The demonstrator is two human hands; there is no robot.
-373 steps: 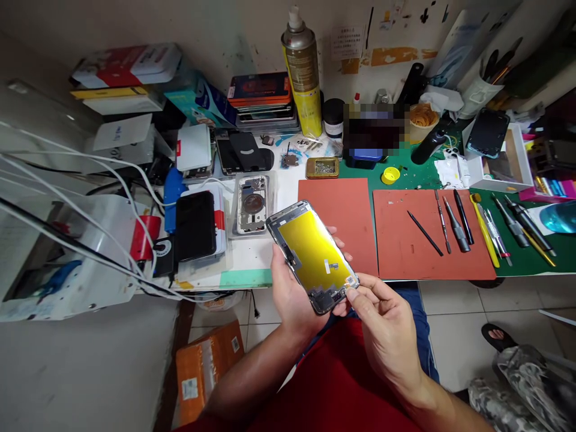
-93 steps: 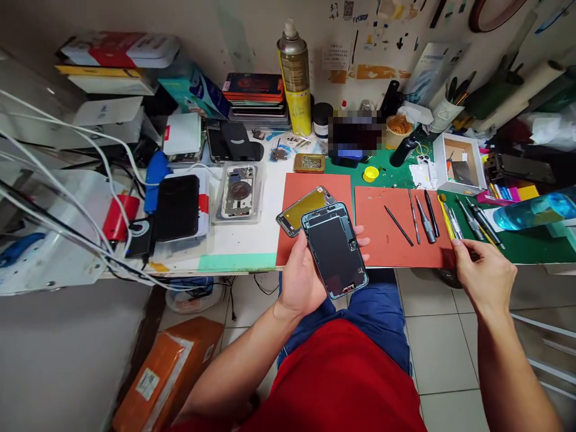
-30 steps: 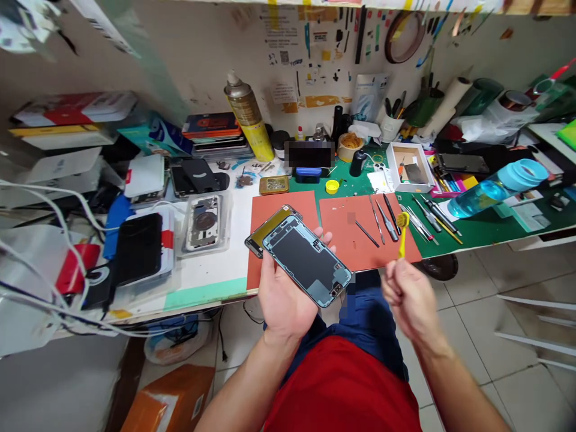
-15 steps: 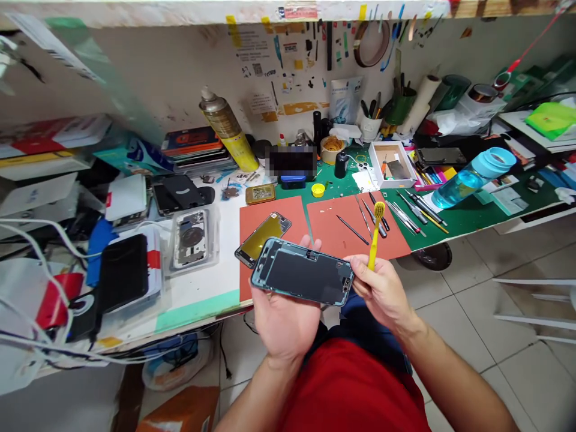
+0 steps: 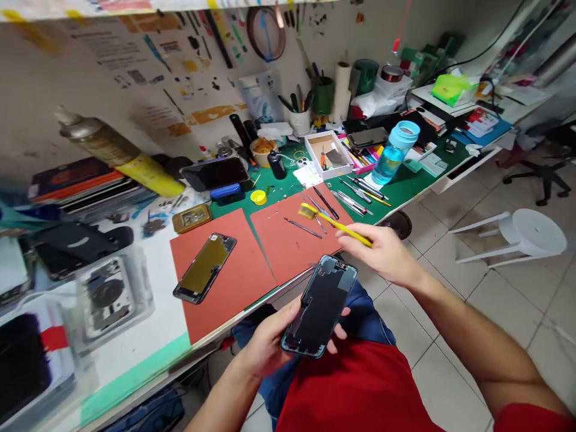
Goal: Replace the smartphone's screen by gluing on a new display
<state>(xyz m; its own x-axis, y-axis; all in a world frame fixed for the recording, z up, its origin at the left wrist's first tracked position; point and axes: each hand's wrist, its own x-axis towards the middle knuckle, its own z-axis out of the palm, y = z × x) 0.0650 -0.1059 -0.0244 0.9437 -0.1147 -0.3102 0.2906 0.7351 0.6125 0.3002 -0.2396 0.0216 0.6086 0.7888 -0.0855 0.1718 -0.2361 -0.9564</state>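
My left hand (image 5: 272,336) is wrapped round a phone screen assembly (image 5: 321,306), its dark inner side up, with the thumb on its left edge and fingertips showing past its right edge. It is tilted above my lap, in front of the bench edge. Above and to the right of it, my right hand (image 5: 382,251) grips a yellow brush (image 5: 344,228) by the handle, with the bristle head pointing left over the red mat. The brush and the screen assembly are apart. Another phone panel (image 5: 206,267) with a gold-coloured back lies on the left red mat (image 5: 243,264).
Tweezers and thin tools (image 5: 353,203) lie right of the mats. A blue water bottle (image 5: 391,157), a white box (image 5: 329,157) and a yellow cap (image 5: 258,197) stand on the green mat. A spray can (image 5: 121,153) is at left; a white stool (image 5: 531,234) stands on the floor.
My left hand has turned the screen assembly from lying crosswise to upright and grips its edge. My right hand has come off it, and the brush has swung from upright to pointing left. The view has shifted right.
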